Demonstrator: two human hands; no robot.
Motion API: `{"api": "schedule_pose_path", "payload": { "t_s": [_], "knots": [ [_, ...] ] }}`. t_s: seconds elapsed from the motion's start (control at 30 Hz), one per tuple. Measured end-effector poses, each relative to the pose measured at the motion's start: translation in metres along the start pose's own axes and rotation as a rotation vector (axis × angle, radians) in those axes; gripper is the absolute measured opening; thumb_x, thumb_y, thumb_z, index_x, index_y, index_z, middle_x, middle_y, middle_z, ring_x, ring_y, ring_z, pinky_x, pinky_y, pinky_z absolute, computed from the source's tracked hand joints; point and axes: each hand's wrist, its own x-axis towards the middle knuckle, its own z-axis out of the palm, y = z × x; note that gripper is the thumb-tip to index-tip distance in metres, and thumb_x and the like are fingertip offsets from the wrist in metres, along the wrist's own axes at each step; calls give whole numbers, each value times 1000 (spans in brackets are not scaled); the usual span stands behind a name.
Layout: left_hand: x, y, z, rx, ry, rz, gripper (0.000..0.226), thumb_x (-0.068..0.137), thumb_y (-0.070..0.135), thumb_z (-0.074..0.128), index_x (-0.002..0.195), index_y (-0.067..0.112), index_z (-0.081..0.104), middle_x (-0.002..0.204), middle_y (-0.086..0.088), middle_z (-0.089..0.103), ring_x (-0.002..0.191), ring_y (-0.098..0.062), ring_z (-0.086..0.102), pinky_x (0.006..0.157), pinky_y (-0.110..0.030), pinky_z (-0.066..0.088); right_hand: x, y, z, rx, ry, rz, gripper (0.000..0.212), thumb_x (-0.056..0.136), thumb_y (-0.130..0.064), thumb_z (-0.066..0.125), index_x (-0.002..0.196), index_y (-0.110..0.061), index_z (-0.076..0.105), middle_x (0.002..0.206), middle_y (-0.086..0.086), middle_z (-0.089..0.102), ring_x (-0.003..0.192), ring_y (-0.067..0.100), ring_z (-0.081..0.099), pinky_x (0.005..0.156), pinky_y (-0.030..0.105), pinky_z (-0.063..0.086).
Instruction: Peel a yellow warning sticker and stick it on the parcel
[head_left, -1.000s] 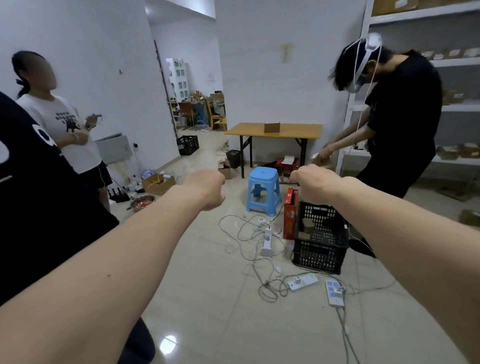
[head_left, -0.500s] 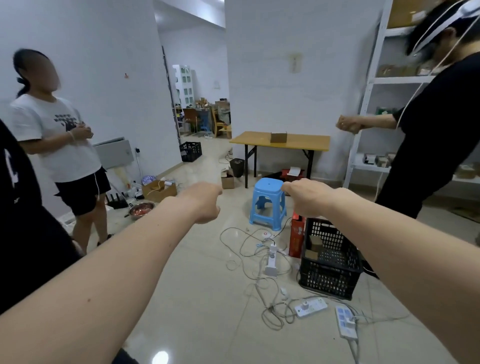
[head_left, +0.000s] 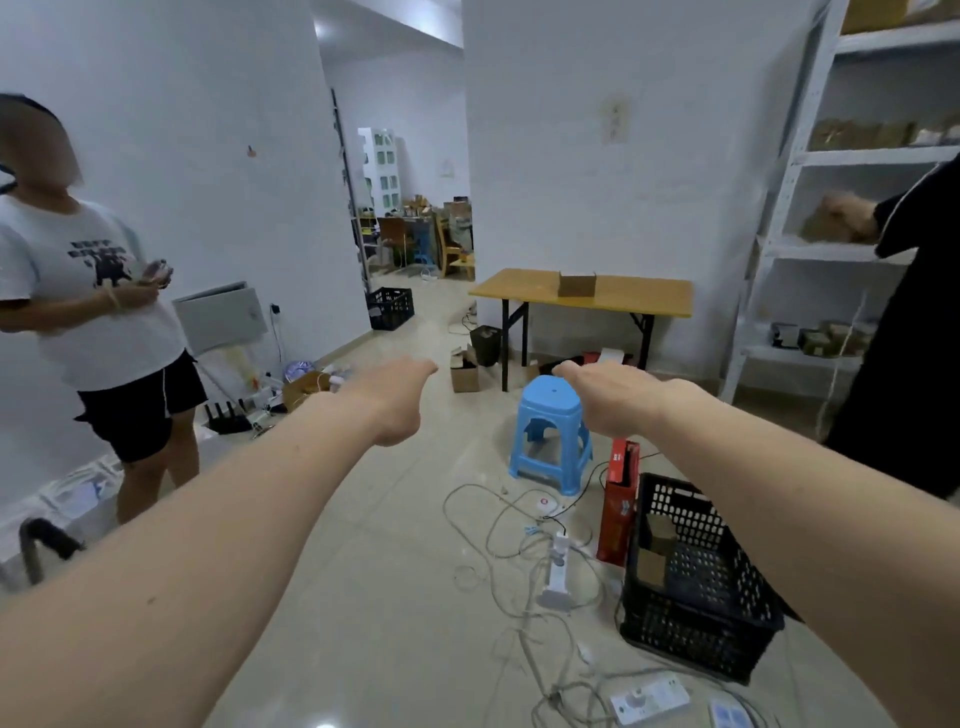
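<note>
Both my arms stretch straight out over the floor. My left hand (head_left: 397, 397) and my right hand (head_left: 610, 397) are flat, palms down, fingers extended, and hold nothing. A small open cardboard box (head_left: 576, 285) stands on a yellow folding table (head_left: 649, 301) against the far wall, well beyond both hands. No yellow warning sticker shows anywhere in view.
A blue plastic stool (head_left: 550, 431) stands below my hands. A black crate (head_left: 696, 587), a red carton (head_left: 618, 504), loose cables and power strips (head_left: 649, 704) lie on the floor. One person (head_left: 88, 312) stands at left, another (head_left: 904, 332) reaches into white shelves (head_left: 795, 249) at right.
Both hands were closed fists and are now flat with fingers stretched out. The view has moved forward and tilted. The person at right has turned to the shelves.
</note>
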Motion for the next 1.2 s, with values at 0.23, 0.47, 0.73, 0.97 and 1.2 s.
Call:
{"api": "schedule_pose_path", "payload": {
  "t_s": [0.23,0.47,0.73,0.97,1.2],
  "knots": [
    [93,-30,19,23,-55,11,67,80,-6,38,140,23,35,143,-8,42,130,-27,40,102,-41,42,94,21,18,29,-47,-5,32,89,-8,49,120,-16,44,99,6,63,89,24,60,77,42,54],
    [200,-97,44,-20,-104,-5,59,85,2,43,138,25,38,141,-6,45,128,-26,43,103,-37,37,206,25,31,35,-94,102,43,89,-7,42,130,-21,44,115,5,61,102,26,59,88,44,51],
    [344,-198,42,6,-108,-17,55,86,10,45,137,26,39,141,-5,46,123,-25,48,94,-34,44,360,-7,5,69,-135,184,47,86,2,38,130,-11,49,124,13,58,108,30,58,89,39,51],
    [448,-238,57,6,-117,31,54,87,16,47,139,25,37,141,-6,45,122,-27,48,97,-37,46,460,-8,27,137,-182,223,52,88,0,36,137,-16,40,134,13,52,118,31,52,97,42,47],
    [552,-271,76,14,-130,79,50,88,19,51,137,24,41,139,-6,47,123,-26,47,98,-36,44,565,17,45,129,-193,263,47,88,0,38,132,-13,46,127,13,56,112,31,55,95,43,49]
  ]
}}
